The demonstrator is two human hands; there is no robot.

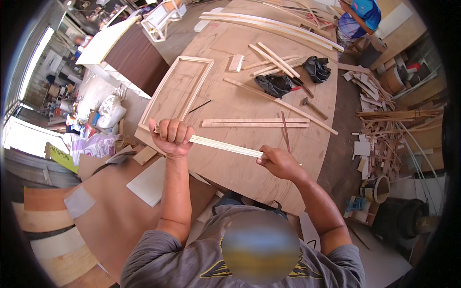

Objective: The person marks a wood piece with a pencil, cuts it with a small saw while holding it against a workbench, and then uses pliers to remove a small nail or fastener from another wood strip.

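Note:
A short bundle of pale wooden strips (pixel 225 147) spans between my two hands above the near part of the plywood table. My left hand (pixel 174 137) is wrapped round its left end, fingers closed. At the other end, my right hand (pixel 278 162) pinches the strips between thumb and fingers. Just beyond them, two wooden strips (pixel 254 123) lie side by side on the table (pixel 235 175), with a thin reddish stick (pixel 285 129) across their right part. A rectangular wooden frame (pixel 210 67) lies to the left, a dark pencil-like rod (pixel 200 106) beside it.
Two black plastic bags (pixel 273 85), a hammer (pixel 314 108) and a long strip (pixel 283 103) lie farther right on the table. Long battens (pixel 273 26) cross its far end. Another person (pixel 357 19) sits beyond. Scrap wood (pixel 370 96) is heaped to the right; a dark brown cabinet (pixel 134 55) stands left.

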